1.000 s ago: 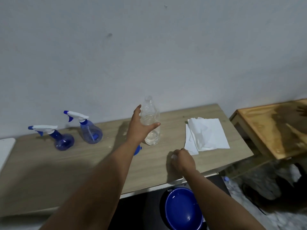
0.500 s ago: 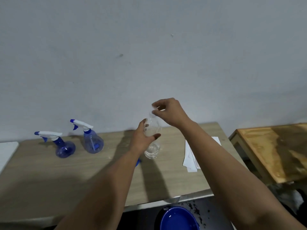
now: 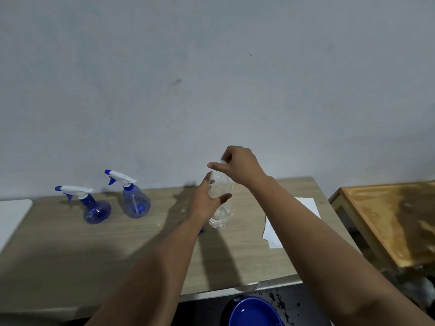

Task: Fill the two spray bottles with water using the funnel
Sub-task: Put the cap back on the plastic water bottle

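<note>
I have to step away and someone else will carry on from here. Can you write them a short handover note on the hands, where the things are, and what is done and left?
Left hand grips the clear water bottle, which stands upright on the wooden table.
Right hand pinches at the bottle's top; whether the cap is on or off is hard to tell.
Both spray bottles stand at the table's back left, spray heads still on.
Only a blue sliver shows beneath the left forearm; it may be the funnel.
Paper sheets lie to the right.
A blue basin sits below the table's front edge.
Left: uncap the sprayers, place the funnel, pour into each.
</note>
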`<state>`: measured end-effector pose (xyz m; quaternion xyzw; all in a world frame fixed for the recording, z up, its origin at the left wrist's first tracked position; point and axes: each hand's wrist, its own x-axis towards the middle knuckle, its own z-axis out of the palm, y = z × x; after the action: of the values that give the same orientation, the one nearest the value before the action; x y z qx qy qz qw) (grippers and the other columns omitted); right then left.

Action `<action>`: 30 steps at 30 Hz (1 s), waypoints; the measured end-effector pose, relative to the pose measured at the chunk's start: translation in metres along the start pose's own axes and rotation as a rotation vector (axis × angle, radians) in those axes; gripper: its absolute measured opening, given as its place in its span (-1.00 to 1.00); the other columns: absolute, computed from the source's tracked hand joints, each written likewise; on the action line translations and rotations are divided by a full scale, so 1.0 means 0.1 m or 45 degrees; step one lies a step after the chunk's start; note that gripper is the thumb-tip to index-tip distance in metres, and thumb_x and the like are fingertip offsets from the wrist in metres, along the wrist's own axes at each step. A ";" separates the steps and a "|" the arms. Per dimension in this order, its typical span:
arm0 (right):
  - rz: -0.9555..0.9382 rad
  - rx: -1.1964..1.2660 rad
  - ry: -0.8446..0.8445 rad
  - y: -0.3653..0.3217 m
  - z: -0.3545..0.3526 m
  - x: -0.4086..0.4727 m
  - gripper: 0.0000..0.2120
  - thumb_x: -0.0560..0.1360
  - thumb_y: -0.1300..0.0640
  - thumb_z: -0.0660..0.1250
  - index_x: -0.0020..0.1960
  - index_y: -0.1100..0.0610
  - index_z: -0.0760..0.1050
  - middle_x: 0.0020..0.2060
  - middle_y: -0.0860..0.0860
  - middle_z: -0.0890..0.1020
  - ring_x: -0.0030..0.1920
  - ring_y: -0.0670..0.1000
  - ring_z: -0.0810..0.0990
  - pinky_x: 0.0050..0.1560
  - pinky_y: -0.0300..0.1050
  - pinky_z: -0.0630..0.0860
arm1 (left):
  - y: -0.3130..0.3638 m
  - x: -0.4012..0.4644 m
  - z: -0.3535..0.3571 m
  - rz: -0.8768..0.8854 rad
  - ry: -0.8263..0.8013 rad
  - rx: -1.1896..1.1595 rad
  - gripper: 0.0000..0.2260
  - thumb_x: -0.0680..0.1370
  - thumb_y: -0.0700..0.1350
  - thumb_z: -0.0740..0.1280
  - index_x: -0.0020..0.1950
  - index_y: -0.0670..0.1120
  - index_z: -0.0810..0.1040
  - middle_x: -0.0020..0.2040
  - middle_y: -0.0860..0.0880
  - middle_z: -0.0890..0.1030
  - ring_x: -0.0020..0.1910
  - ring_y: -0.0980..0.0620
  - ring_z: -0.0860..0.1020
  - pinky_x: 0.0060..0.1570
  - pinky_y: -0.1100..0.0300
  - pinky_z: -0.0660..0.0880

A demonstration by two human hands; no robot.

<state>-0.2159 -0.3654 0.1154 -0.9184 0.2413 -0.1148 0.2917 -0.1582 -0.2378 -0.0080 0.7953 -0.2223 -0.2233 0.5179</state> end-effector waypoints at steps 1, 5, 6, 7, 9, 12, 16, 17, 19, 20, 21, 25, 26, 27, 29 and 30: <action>-0.018 0.082 -0.046 0.02 0.00 -0.03 -0.55 0.50 -0.20 0.51 0.21 0.09 0.62 0.03 -0.04 0.68 0.05 0.00 0.64 0.12 -0.07 0.57 | 0.00 0.01 0.00 -0.008 0.011 -0.012 -0.07 0.32 0.16 0.60 0.58 0.14 0.19 0.36 0.17 0.50 0.34 0.16 0.46 0.36 0.10 0.39; -0.052 0.246 0.010 0.10 0.11 -0.15 -0.69 0.57 -0.04 0.48 0.25 0.07 0.68 0.16 -0.06 0.72 0.08 -0.05 0.69 0.23 0.03 0.61 | -0.05 0.02 0.00 -0.022 0.006 -0.040 -0.05 0.31 0.15 0.61 0.59 0.14 0.18 0.36 0.18 0.50 0.35 0.17 0.44 0.37 0.11 0.39; -0.018 0.283 0.090 0.12 0.16 -0.17 -0.74 0.53 -0.07 0.52 0.15 0.04 0.69 0.06 -0.11 0.73 0.02 -0.08 0.69 0.15 -0.02 0.63 | -0.05 0.01 0.00 -0.015 0.004 -0.034 -0.06 0.31 0.16 0.61 0.58 0.15 0.18 0.36 0.18 0.49 0.36 0.17 0.44 0.35 0.13 0.39; 0.028 0.304 0.163 0.12 0.21 -0.19 -0.75 0.49 -0.11 0.55 0.05 0.01 0.66 -0.05 -0.16 0.71 -0.06 -0.12 0.67 0.05 -0.09 0.63 | -0.05 0.00 0.01 -0.009 0.001 -0.024 -0.06 0.31 0.18 0.60 0.58 0.16 0.18 0.35 0.19 0.49 0.35 0.18 0.44 0.33 0.16 0.38; 0.092 0.321 0.275 0.12 0.28 -0.22 -0.69 0.42 -0.19 0.58 -0.07 -0.03 0.57 -0.20 -0.19 0.64 -0.15 -0.19 0.62 -0.10 -0.20 0.56 | -0.04 0.00 0.02 -0.001 -0.009 -0.002 -0.07 0.32 0.21 0.58 0.57 0.19 0.17 0.35 0.21 0.49 0.34 0.20 0.44 0.30 0.18 0.37; -0.016 0.416 0.237 0.18 0.32 -0.25 -0.74 0.51 -0.12 0.53 0.12 -0.04 0.65 -0.04 -0.20 0.65 -0.03 -0.16 0.64 -0.02 -0.20 0.52 | -0.04 0.00 0.01 -0.012 0.000 -0.018 -0.07 0.33 0.17 0.59 0.58 0.17 0.17 0.36 0.18 0.48 0.36 0.17 0.44 0.33 0.16 0.38; -0.038 0.529 0.262 0.24 0.36 -0.29 -0.80 0.53 -0.06 0.54 0.08 0.01 0.66 0.00 -0.15 0.66 0.02 -0.07 0.65 -0.02 -0.16 0.50 | -0.03 -0.02 0.01 -0.006 -0.007 0.000 -0.07 0.32 0.19 0.59 0.58 0.18 0.17 0.38 0.19 0.48 0.38 0.17 0.43 0.30 0.20 0.36; 0.003 0.521 0.310 0.22 0.38 -0.29 -0.76 0.49 -0.09 0.56 0.00 0.02 0.60 -0.06 -0.15 0.65 -0.01 -0.06 0.64 -0.05 -0.14 0.53 | -0.01 -0.03 0.01 -0.009 -0.006 0.004 -0.08 0.32 0.21 0.58 0.57 0.20 0.16 0.38 0.21 0.48 0.38 0.18 0.43 0.30 0.19 0.37; 0.098 0.497 0.389 0.18 0.44 -0.28 -0.63 0.42 -0.18 0.59 -0.08 0.02 0.49 -0.16 -0.15 0.61 -0.09 -0.08 0.61 -0.08 -0.11 0.54 | 0.00 -0.05 0.02 -0.010 -0.001 -0.011 -0.09 0.32 0.23 0.56 0.56 0.24 0.15 0.39 0.22 0.46 0.39 0.19 0.42 0.32 0.14 0.40; 0.125 0.492 0.421 0.16 0.47 -0.29 -0.60 0.40 -0.21 0.58 -0.09 0.01 0.47 -0.17 -0.15 0.60 -0.11 -0.09 0.60 -0.10 -0.11 0.55 | 0.01 -0.06 0.01 -0.007 -0.001 -0.020 -0.08 0.31 0.24 0.55 0.56 0.24 0.14 0.39 0.22 0.46 0.41 0.18 0.42 0.35 0.11 0.40; 0.138 0.493 0.441 0.14 0.49 -0.29 -0.60 0.39 -0.25 0.57 -0.07 -0.02 0.46 -0.16 -0.15 0.60 -0.12 -0.12 0.59 -0.11 -0.12 0.55 | 0.02 -0.06 0.00 -0.003 -0.003 -0.032 -0.07 0.29 0.25 0.54 0.56 0.25 0.14 0.40 0.21 0.45 0.41 0.17 0.42 0.36 0.09 0.41; 0.212 0.500 0.380 0.18 0.56 -0.38 -0.35 0.31 -0.46 0.47 0.27 -0.18 0.44 0.05 -0.17 0.57 0.04 -0.18 0.58 -0.01 -0.16 0.54 | 0.07 -0.12 -0.05 0.026 -0.009 -0.002 -0.05 0.20 0.32 0.55 0.50 0.34 0.18 0.37 0.21 0.51 0.35 0.17 0.48 0.30 0.04 0.49; 0.236 0.510 0.349 0.22 0.60 -0.42 -0.26 0.29 -0.49 0.46 0.35 -0.19 0.40 0.13 -0.16 0.56 0.11 -0.17 0.57 0.05 -0.15 0.54 | 0.07 -0.15 -0.07 0.031 -0.028 0.031 0.00 0.19 0.29 0.58 0.53 0.30 0.15 0.39 0.18 0.50 0.37 0.14 0.47 0.31 0.01 0.49; 0.254 0.525 0.326 0.27 0.66 -0.48 -0.19 0.27 -0.50 0.47 0.41 -0.19 0.38 0.21 -0.15 0.54 0.19 -0.15 0.56 0.12 -0.13 0.54 | 0.03 -0.18 -0.09 0.025 -0.054 0.064 0.08 0.19 0.26 0.61 0.58 0.24 0.08 0.45 0.13 0.45 0.41 0.11 0.44 0.34 -0.02 0.46; 0.301 0.589 0.300 0.40 0.81 -0.62 -0.09 0.24 -0.50 0.50 0.48 -0.19 0.34 0.30 -0.12 0.53 0.28 -0.12 0.53 0.24 -0.08 0.54 | -0.10 -0.27 -0.17 -0.011 -0.069 0.229 0.18 0.22 0.20 0.64 0.63 0.16 -0.05 0.54 0.05 0.32 0.48 0.03 0.36 0.38 -0.01 0.42; 0.335 0.629 0.284 0.46 0.90 -0.68 -0.05 0.23 -0.49 0.52 0.50 -0.18 0.33 0.33 -0.10 0.53 0.31 -0.09 0.54 0.28 -0.05 0.55 | -0.21 -0.31 -0.23 -0.020 -0.051 0.379 0.16 0.24 0.21 0.62 0.63 0.13 -0.05 0.57 0.04 0.28 0.49 -0.01 0.34 0.37 0.03 0.41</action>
<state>-0.2599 -0.3204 0.0113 -0.7623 0.3535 -0.2315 0.4902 -0.1670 -0.1951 -0.0153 0.8604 -0.2569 -0.2079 0.3879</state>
